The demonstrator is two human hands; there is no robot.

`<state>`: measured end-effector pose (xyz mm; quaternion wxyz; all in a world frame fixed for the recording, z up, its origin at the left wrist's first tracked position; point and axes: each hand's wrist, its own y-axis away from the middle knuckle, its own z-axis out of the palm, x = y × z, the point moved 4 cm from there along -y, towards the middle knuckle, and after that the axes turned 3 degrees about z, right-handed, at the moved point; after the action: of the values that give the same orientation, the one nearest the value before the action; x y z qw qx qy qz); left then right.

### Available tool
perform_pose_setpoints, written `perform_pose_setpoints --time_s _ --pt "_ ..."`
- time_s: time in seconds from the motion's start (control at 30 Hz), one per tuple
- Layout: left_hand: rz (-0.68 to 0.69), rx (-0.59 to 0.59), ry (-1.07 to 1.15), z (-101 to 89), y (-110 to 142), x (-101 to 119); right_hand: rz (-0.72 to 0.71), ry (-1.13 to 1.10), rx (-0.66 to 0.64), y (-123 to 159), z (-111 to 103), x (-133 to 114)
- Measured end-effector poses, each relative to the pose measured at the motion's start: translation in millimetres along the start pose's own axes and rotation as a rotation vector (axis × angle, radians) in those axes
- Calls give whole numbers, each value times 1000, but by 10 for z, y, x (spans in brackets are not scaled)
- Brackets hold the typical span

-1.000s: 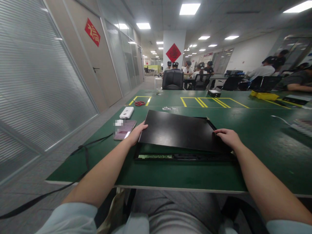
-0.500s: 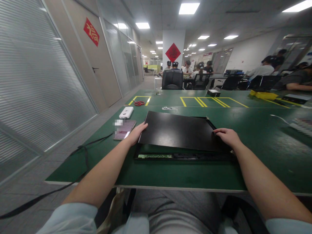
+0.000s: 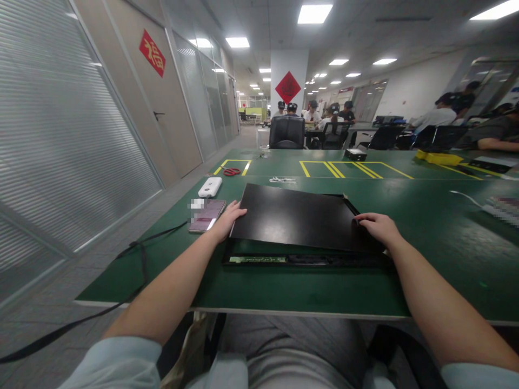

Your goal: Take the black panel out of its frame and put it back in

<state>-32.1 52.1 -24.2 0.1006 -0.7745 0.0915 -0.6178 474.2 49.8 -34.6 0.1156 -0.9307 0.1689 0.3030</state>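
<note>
A glossy black display panel (image 3: 295, 216) lies tilted and skewed over a thin black frame (image 3: 336, 260), its left side raised. Along the frame's near side, a green circuit strip (image 3: 257, 260) shows in the gap below the panel. My left hand (image 3: 229, 220) grips the panel's left edge, thumb on top and fingers partly hidden behind it. At the opposite edge, my right hand (image 3: 378, 227) pinches the panel between thumb and fingers, close to the frame's right side. Most of the frame's inside is covered by the panel.
Left of the panel are a phone (image 3: 206, 215), a white power bank (image 3: 210, 187) and a black strap (image 3: 141, 254). Red-handled scissors (image 3: 232, 172), a small black box (image 3: 355, 155) and a yellow tray (image 3: 440, 158) sit farther back. Several people are seated beyond.
The fingers of my left hand have shifted slightly on the panel's left edge, and the panel's far left corner is a touch higher. My right hand looks nearly unchanged.
</note>
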Motion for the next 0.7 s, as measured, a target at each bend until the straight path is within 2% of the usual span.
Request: perform_pose_setpoints --time_s 0.4,0.57,0.7 --pt "115 23 40 -14 36 192 -4 -133 12 -17 22 14" --pt "143 40 26 -13 37 193 7 -187 12 -72 64 51" --pt "154 26 28 -1 34 184 20 -156 59 -95 37 72"
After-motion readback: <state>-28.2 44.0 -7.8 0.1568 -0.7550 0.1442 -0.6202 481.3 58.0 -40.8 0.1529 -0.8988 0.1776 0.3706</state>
